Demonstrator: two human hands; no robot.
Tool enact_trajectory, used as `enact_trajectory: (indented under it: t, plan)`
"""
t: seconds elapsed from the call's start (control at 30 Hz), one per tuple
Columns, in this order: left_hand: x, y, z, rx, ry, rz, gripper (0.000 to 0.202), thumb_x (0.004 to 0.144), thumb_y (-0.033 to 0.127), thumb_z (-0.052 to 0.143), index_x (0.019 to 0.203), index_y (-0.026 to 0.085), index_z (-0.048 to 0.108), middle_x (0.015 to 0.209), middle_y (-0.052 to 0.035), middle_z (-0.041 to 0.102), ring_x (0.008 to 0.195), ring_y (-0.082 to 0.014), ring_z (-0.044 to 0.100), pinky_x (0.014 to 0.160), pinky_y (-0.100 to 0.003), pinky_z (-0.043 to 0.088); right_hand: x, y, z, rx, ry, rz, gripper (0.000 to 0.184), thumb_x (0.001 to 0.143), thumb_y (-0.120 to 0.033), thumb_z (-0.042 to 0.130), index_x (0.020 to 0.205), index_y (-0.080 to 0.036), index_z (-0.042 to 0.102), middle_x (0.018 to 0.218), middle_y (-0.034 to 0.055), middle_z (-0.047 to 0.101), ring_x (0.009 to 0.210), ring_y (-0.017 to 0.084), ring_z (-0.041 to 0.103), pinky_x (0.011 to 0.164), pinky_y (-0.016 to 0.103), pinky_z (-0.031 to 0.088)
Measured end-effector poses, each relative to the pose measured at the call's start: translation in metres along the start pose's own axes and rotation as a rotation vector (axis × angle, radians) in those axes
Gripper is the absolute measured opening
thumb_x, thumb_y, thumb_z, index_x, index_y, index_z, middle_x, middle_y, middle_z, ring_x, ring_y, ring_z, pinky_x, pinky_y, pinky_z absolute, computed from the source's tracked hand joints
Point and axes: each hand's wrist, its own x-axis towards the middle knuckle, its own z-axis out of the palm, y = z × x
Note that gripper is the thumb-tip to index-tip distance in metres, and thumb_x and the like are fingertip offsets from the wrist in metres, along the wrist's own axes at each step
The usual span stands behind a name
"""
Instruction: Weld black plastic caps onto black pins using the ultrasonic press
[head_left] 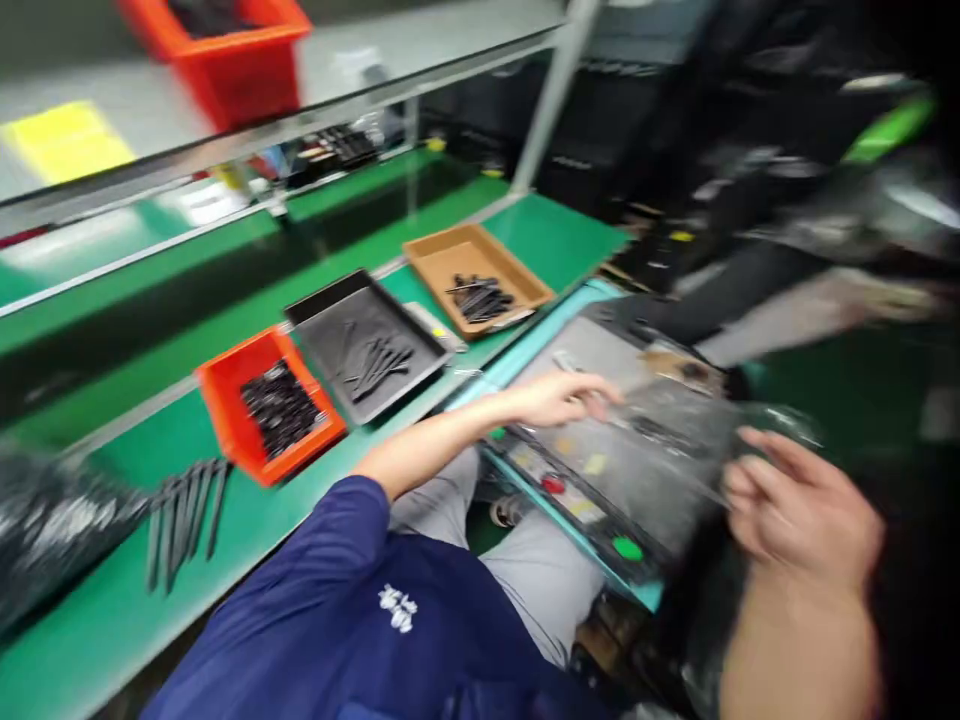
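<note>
Green surface (135, 600) running from lower left to upper centre of the frame, blurred by motion; orange bin (266, 410) of black parts left of centre, black tray (367, 345) beside it, brown tray (476, 278) farther up; loose black rods (184, 510) at lower left; left hand (559, 398) at centre, fingers loosely spread, resting on a clear plastic bag (660, 450); right hand (799, 505) at lower right, fingers curled around the bag's edge; bag lying over a grey panel with coloured buttons (592, 510) right of centre.
</note>
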Motion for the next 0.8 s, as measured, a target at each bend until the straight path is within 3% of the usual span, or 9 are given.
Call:
enact_trajectory:
  t: [0.03,0.1,0.2,0.27,0.37,0.47,0.6,0.7,0.8]
  plan:
    - [0.008,-0.003,-0.007,0.011,0.012,0.005,0.045,0.071,-0.006,0.048,0.101,0.017,0.073,0.087,-0.0017,0.076,0.071,-0.0129,0.068,0.063,-0.022,0.051,0.000,-0.002,-0.008,0.103,0.119,0.057,0.036,0.066,-0.047,0.079,0.093,-0.026,0.066,0.094,0.0131,0.067,0.040,0.008,0.040,0.037,0.030,0.020]
    - [0.026,-0.007,-0.016,0.079,-0.013,-0.044,0.037,0.076,0.001,0.047,0.098,0.014,0.074,0.076,-0.0019,0.072,0.054,-0.0102,0.060,0.055,-0.022,0.047,0.010,-0.004,-0.012,0.231,0.162,0.116,0.038,0.066,-0.039,0.081,0.097,-0.021,0.067,0.099,0.0114,0.068,0.045,0.009,0.047,0.038,0.028,0.025]
    - [0.047,-0.007,-0.019,0.182,0.001,-0.088,0.037,0.080,0.009,0.047,0.106,0.013,0.074,0.072,-0.0016,0.069,0.052,-0.0089,0.055,0.054,-0.021,0.045,0.035,0.000,-0.008,0.305,0.198,0.038,0.040,0.066,-0.034,0.078,0.102,-0.019,0.068,0.064,-0.0009,0.061,0.042,0.010,0.045,0.037,0.022,0.025]
    - [0.059,-0.003,-0.021,0.203,0.031,-0.078,0.040,0.080,0.009,0.047,0.111,0.013,0.072,0.086,-0.0036,0.072,0.055,-0.0076,0.057,0.058,-0.021,0.047,0.051,0.005,-0.007,0.315,0.199,-0.014,0.042,0.067,-0.033,0.076,0.106,-0.020,0.069,0.058,-0.0037,0.059,0.041,0.010,0.046,0.036,0.020,0.025]
    - [0.082,0.004,-0.027,0.237,0.067,-0.055,0.043,0.078,0.007,0.047,0.113,0.014,0.071,0.107,-0.0063,0.072,0.058,-0.0061,0.057,0.064,-0.022,0.050,0.075,0.013,-0.009,0.298,0.203,-0.034,0.043,0.068,-0.034,0.074,0.109,-0.021,0.070,0.078,0.0021,0.070,0.043,0.010,0.052,0.034,0.020,0.026]
    - [0.109,0.007,-0.034,0.280,0.059,-0.064,0.040,0.080,0.010,0.050,0.114,0.013,0.071,0.101,-0.0069,0.073,0.061,-0.0078,0.058,0.063,-0.022,0.049,0.105,0.018,-0.009,0.269,0.178,-0.015,0.044,0.067,-0.035,0.074,0.108,-0.020,0.070,0.103,0.0077,0.072,0.045,0.010,0.056,0.033,0.020,0.027]
    - [0.135,0.003,-0.038,0.272,-0.006,-0.080,0.035,0.084,0.019,0.054,0.115,0.011,0.070,0.098,-0.0078,0.074,0.054,-0.0057,0.051,0.055,-0.021,0.044,0.144,0.022,-0.005,0.197,0.150,0.039,0.043,0.070,-0.032,0.071,0.111,-0.018,0.070,0.099,0.0074,0.072,0.042,0.009,0.053,0.032,0.020,0.027]
    - [0.144,-0.005,-0.041,0.234,-0.047,-0.108,0.037,0.084,0.022,0.058,0.117,0.011,0.069,0.107,-0.0101,0.073,0.050,-0.0035,0.045,0.050,-0.021,0.040,0.164,0.025,-0.008,0.189,0.178,0.136,0.038,0.074,-0.024,0.069,0.111,-0.016,0.069,0.100,0.0067,0.072,0.040,0.007,0.050,0.032,0.019,0.024]
    - [0.152,-0.010,-0.047,0.173,-0.063,-0.083,0.044,0.082,0.022,0.062,0.125,0.012,0.065,0.121,-0.0134,0.069,0.055,-0.0044,0.051,0.053,-0.022,0.043,0.183,0.027,-0.021,0.151,0.207,0.145,0.034,0.081,-0.017,0.065,0.114,-0.013,0.065,0.113,0.0106,0.069,0.042,0.005,0.052,0.035,0.017,0.024]
